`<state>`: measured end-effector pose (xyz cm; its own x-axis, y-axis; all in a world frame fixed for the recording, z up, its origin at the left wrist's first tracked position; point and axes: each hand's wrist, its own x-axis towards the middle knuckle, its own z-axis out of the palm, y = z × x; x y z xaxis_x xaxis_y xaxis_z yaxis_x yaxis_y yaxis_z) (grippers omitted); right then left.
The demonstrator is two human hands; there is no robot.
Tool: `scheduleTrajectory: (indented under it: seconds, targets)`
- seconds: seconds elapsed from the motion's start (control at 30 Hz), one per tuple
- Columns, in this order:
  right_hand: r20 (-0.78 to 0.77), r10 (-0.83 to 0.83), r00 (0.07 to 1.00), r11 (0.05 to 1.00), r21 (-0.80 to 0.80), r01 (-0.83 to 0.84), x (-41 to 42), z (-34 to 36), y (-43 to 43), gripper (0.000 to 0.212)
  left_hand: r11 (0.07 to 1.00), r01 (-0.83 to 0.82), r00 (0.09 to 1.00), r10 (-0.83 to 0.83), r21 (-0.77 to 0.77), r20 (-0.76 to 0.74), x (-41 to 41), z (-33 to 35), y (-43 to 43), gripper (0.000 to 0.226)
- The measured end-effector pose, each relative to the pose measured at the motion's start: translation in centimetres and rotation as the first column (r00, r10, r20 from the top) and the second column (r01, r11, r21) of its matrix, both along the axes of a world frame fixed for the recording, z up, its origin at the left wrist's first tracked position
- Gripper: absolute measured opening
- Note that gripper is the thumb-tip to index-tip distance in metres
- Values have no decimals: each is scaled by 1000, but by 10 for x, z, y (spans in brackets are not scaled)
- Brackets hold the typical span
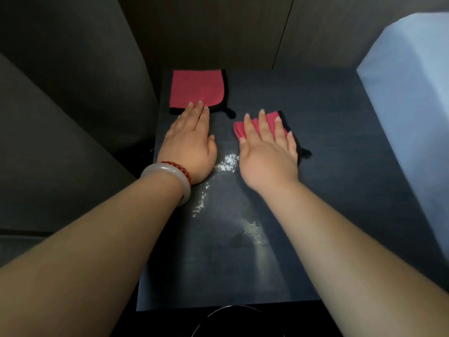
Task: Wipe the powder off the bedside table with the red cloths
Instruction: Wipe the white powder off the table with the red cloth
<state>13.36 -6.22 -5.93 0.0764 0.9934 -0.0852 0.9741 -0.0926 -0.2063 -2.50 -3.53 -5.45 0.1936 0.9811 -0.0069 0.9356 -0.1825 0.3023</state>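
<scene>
Nearest the person, a pale smear of powder (255, 233) streaks the dark bedside table (340, 190) between the two forearms, thinning into specks and then a small white heap just behind the gap between the hands. The left hand (190, 147), with a pale bangle (165, 168) and a red bead bracelet (181, 170) at the wrist, lies flat with its fingers straight and close together. Its fingertips rest on the near edge of a folded red cloth (196, 90), which lies mostly beyond them. The right hand (268, 154) is flat with its fingers spread wide, pressing a second red cloth (238, 131) that shows between and beside them. A pale blue mattress (408, 81) stands to the right of the table.
</scene>
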Motion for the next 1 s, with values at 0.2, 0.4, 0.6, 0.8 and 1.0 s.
scheduleTrajectory:
  seconds: [0.2, 0.4, 0.6, 0.8, 1.0]
  targets:
    - [-8, -131, 991, 987, -95, 129, 4, 2, 105, 54, 1000, 7, 1000, -7, 25, -1, -1, -1, 0, 61]
    - [33, 23, 999, 999, -48, -22, 15, -1, 116, 53, 1000, -3, 999, 2, 29, 34, -2, -1, 0, 63]
    - [18, -144, 989, 983, -111, 145, 16, 8, 143, 55, 999, -5, 999, 4, 36, 34, -2, -3, 1, 65]
    - [24, 6, 1000, 996, -87, -4, 19, 5, 140, 55, 1000, -5, 999, 4, 31, 36, -2, -3, 1, 63]
    - [2, -1, 1000, 999, -52, 1, 3, 7, 102, 53, 1000, -2, 999, 1, 31, 35, -1, -3, 1, 63]
